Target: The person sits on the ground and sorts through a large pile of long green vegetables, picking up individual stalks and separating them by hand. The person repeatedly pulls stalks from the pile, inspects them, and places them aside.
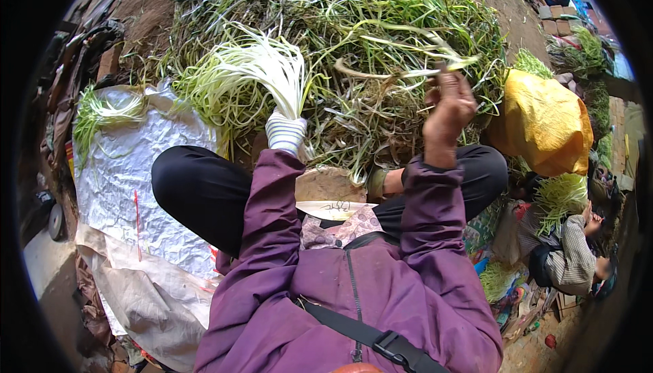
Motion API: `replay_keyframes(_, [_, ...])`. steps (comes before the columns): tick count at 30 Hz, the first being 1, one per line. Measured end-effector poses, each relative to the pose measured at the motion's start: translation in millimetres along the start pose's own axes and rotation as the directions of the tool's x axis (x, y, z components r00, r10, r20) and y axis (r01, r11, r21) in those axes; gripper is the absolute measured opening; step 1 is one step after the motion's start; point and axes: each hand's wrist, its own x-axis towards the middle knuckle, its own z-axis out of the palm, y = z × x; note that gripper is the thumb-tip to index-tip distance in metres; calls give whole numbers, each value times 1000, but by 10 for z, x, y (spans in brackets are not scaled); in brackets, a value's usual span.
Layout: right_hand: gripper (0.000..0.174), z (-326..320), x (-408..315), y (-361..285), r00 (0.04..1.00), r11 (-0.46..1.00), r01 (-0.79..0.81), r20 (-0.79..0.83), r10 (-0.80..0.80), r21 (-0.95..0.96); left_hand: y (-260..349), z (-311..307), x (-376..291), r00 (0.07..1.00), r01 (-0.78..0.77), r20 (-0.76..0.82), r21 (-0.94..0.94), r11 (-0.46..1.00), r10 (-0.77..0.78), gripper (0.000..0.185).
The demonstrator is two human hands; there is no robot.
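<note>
My left hand point(285, 132), in a striped knit glove, grips a fanned bunch of long greens with white stems point(275, 72), probably an allium such as garlic chives. The pale stems spread up and leftward over the pile. My right hand point(450, 105) is bare and blurred, raised to the right. Between its fingers is a pale stalk point(416, 73) with a brownish, limp end. Under and beyond both hands spreads a large heap of tangled greens point(357, 11), with dry, brown strands mixed in nearest me.
To my left, a small bunch of greens point(120, 110) lies on a crinkled white plastic sheet point(153, 169). A yellow-orange sack point(548, 123) stands by my right knee. Another person point(569, 258) sits at the right beside more greens point(563, 194). Bricks point(558, 21) lie at the far right.
</note>
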Motion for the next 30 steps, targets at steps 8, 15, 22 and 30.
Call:
replay_keyframes(8, [18,-228,193,122,935,977,-176,291,204,-119,-255,-100,111,966,-57,257,73,996,36,41])
replay_keyframes(15, [19,14,-171,685,798,872,-490,412,441,16,430,-364,-274,806,501,591,-647,575,-38,36])
replay_keyframes(22, [23,218,-380,932,727,802,-592,486,485,85,264,-74,-303,804,454,595,-591,666,-20,43])
replay_keyframes(30, [22,208,-452,1095,845,953,-255,442,302,-164,120,84,-263,868,377,496,-627,682,-24,43])
